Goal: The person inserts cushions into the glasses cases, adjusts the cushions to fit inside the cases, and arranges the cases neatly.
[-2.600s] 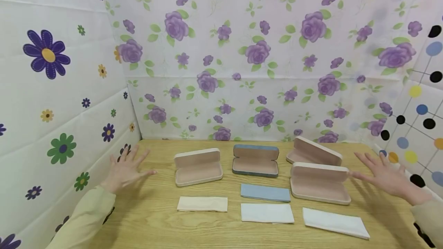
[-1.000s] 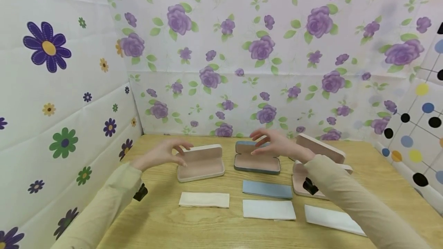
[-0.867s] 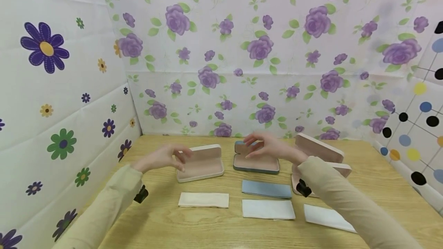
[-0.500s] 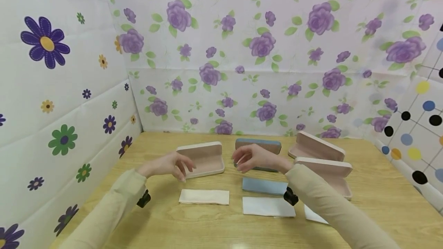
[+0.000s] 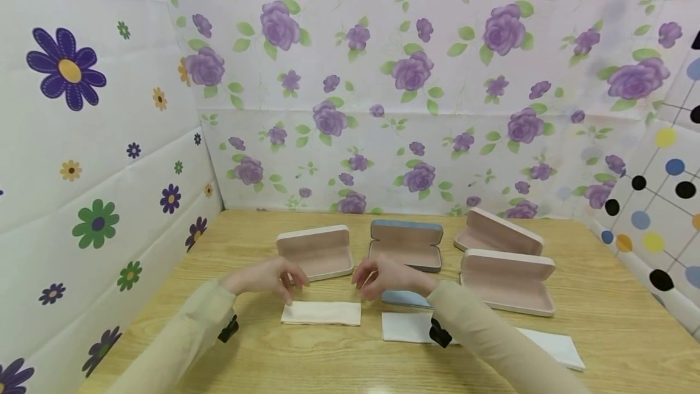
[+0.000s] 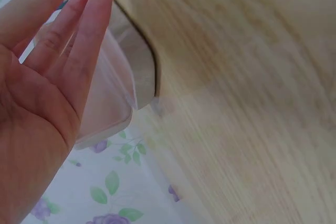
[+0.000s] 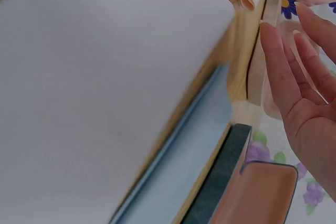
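My left hand (image 5: 268, 277) hovers by the left end of a folded cream cloth (image 5: 321, 314), fingers pointing down. Whether a fingertip touches it, I cannot tell. My right hand (image 5: 389, 277) hangs just above the cloth's right end, its fingers loosely bent around nothing. Behind the left hand stands an open white glasses case (image 5: 322, 248) with pink lining; it also appears in the left wrist view, behind the left fingers (image 6: 86, 51). An open blue glasses case (image 5: 406, 248) stands behind the right hand. A folded blue cloth (image 5: 401, 298) is partly hidden under the right forearm.
A white cloth (image 5: 401, 327) and another white cloth (image 5: 558, 348) lie nearer the front, partly covered by the right sleeve. Two more open pale cases, one in front (image 5: 508, 284) and one behind (image 5: 497, 236), stand at right. Patterned sheets border the wooden table (image 5: 306, 357).
From wide apart at the table's sides, both hands came in over the cases. They then moved down and towards the cream cloth, the right one also leftward. Cases and cloths stay put.
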